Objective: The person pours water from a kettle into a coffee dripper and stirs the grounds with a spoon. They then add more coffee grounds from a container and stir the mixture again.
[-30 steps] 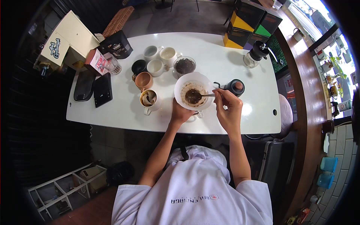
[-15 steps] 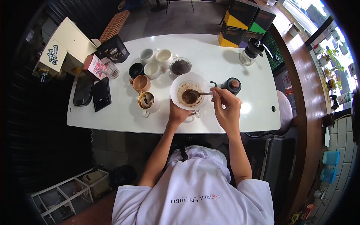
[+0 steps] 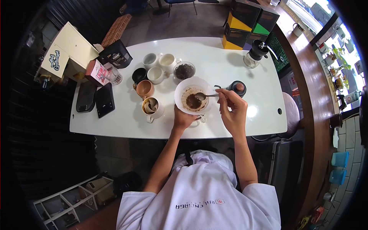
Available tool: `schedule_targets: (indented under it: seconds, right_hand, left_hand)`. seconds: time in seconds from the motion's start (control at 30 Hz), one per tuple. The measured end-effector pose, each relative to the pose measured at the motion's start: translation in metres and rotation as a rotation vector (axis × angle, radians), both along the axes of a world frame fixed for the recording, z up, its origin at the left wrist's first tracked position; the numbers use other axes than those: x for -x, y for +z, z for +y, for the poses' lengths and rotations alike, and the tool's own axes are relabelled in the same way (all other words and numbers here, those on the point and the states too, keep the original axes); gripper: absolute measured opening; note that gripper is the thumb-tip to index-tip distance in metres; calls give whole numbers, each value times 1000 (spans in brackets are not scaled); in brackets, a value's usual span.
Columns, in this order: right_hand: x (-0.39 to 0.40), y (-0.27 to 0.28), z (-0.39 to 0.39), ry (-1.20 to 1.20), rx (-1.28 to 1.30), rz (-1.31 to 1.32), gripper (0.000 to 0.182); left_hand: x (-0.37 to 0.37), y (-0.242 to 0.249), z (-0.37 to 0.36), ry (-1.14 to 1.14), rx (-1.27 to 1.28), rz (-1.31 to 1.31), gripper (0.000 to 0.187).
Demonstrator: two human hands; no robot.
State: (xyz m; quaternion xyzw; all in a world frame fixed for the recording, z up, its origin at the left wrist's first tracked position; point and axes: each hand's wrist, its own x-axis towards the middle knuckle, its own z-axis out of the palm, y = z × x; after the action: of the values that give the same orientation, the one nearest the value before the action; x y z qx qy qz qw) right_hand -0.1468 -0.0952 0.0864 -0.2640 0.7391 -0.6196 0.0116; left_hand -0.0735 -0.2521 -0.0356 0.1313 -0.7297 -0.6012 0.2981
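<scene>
My left hand (image 3: 184, 119) is wrapped round the lower near side of a coffee dripper with a white paper filter (image 3: 179, 90); its fingers are partly hidden underneath. Wet brown coffee grounds (image 3: 191, 102) lie in the filter, with lighter residue up the walls. My right hand (image 3: 235, 109) pinches the handle of a metal spoon (image 3: 210, 95), whose bowl dips into the grounds. A clear glass handle (image 3: 202, 119) shows beneath the dripper; the vessel it belongs to is mostly hidden. Just beyond stands a glass bowl of dark coffee (image 3: 184, 71).
Left of the dripper stand several cups, including a brown cup (image 3: 145, 89) and a white mug (image 3: 154, 108) with folded paper inside. A black kettle (image 3: 237, 88) is near my right hand. A coffee grinder (image 3: 254, 54) and black boxes (image 3: 238, 32) stand at the far right.
The spoon bowl has shifted slightly right and down within the grounds. The dripper tilts a little differently in my left hand. The whole view has shifted slightly.
</scene>
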Motion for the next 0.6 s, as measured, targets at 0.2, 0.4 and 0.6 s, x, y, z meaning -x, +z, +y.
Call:
schedule_targets:
  seconds: [0.2, 0.4, 0.6]
  right_hand:
    - [2, -13, -5, 56, -12, 118, 11]
    - [3, -10, -3, 15, -75, 50, 12]
    - [4, -9, -6, -51, 81, 50, 9]
  left_hand:
    - [0, -8, -2, -33, -49, -30, 56]
    - [1, -6, 0, -1, -22, -55, 58]
    - [3, -7, 1, 12, -12, -27, 59]
